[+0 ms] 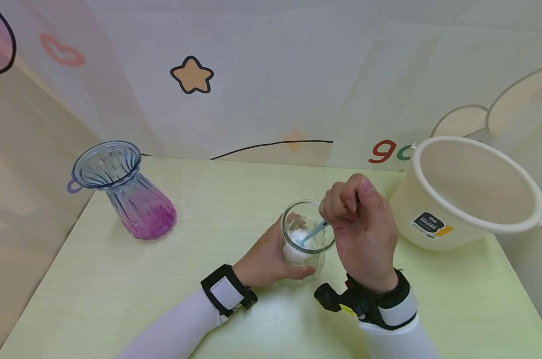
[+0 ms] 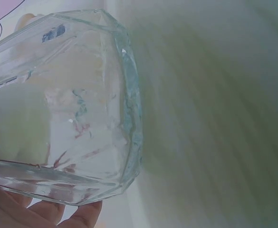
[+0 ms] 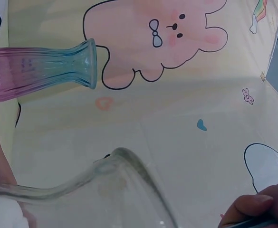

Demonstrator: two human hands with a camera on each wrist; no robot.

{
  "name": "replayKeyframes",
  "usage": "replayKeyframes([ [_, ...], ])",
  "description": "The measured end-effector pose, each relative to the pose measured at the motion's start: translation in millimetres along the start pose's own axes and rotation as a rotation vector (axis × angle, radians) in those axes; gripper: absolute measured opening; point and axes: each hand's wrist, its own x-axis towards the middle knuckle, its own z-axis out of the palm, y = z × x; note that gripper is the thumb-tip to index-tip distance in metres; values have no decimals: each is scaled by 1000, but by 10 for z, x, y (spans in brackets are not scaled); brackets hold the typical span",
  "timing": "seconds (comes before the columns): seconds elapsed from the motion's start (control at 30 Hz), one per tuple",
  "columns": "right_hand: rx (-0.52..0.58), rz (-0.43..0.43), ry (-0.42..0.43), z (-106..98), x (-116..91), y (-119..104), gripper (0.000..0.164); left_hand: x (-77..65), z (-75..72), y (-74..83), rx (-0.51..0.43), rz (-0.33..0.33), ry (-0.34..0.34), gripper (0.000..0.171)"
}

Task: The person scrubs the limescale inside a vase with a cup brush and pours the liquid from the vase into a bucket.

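Observation:
My left hand (image 1: 268, 259) grips a clear glass (image 1: 317, 260) around its side, near the middle of the table. The left wrist view shows the thick, faceted base of the glass (image 2: 133, 104) with fingertips along its lower side. Above the rim my right hand (image 1: 362, 229) holds the thin light-blue handle (image 1: 317, 229) of what looks like a cup brush. This handle slants down into the glass to a white, rounded head (image 1: 296, 253) inside it. The right fingers are curled, hiding the handle's upper end. In the right wrist view the fingers (image 3: 255, 206) show at the lower right corner.
A ribbed blue-to-pink glass vase (image 1: 147, 209) stands at the left of the table, a small purple ring (image 1: 74, 186) at its rim. A cream bucket (image 1: 461, 219) with a label stands at the right. A printed cloth (image 1: 262, 89) hangs behind the table.

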Motion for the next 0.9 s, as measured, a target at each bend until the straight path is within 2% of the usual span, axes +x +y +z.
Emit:
replayKeyframes([
  [0.2, -48, 51, 40, 12, 4, 115, 38, 5, -7, 0, -15, 5, -9, 97],
  [0.4, -177, 168, -8, 65, -17, 210, 36, 21, -4, -8, -33, 37, -25, 92],
  [0.57, -190, 233, -26, 70, -27, 197, 34, 38, -1, -6, -48, 44, -37, 91],
  [0.77, -188, 258, -37, 62, -19, 186, 35, 32, -2, -9, -44, 34, -35, 91],
  [0.9, -177, 233, 7, 54, -11, 201, 35, 22, -4, -8, -52, 29, -32, 91],
])
